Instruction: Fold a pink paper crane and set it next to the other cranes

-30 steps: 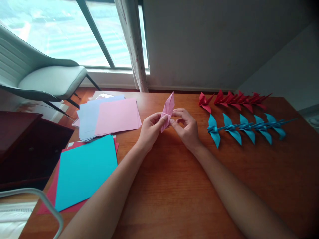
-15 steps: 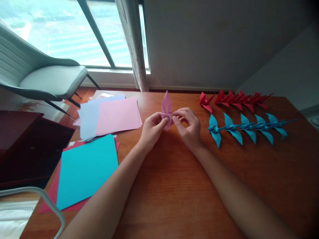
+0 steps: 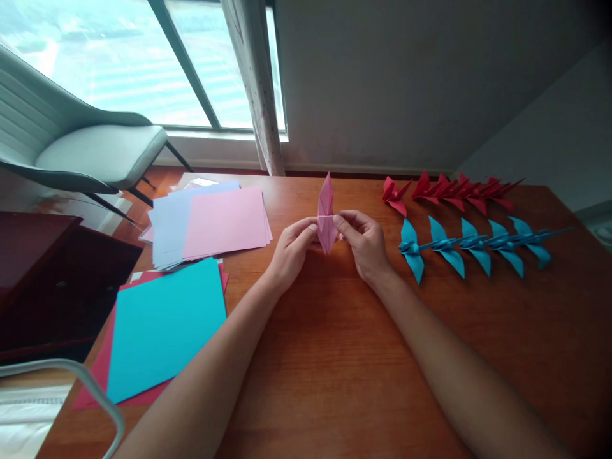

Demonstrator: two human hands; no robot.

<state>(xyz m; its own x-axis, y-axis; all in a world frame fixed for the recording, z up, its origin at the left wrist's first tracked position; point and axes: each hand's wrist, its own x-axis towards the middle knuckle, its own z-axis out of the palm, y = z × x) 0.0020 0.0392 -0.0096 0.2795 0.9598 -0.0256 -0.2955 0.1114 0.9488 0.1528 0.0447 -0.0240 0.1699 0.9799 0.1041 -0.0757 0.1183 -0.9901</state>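
A folded pink paper piece [image 3: 326, 210], narrow and pointed at both ends, stands upright above the wooden table [image 3: 335, 370]. My left hand [image 3: 290, 250] pinches its left side at the middle. My right hand [image 3: 364, 244] pinches its right side, fingers curled. Both hands are closed on the paper, a little above the table's middle.
A row of folded red paper cranes [image 3: 449, 190] and a row of blue ones [image 3: 471, 248] lie at the right. Pink and pale blue sheets [image 3: 210, 223] and a turquoise sheet on red ones [image 3: 162, 328] lie at the left. A grey chair [image 3: 90, 153] stands by the window.
The pink piece has turned from tilted to upright and shifted slightly right. My right hand's fingers moved from its lower tip to its middle, opposite my left hand.
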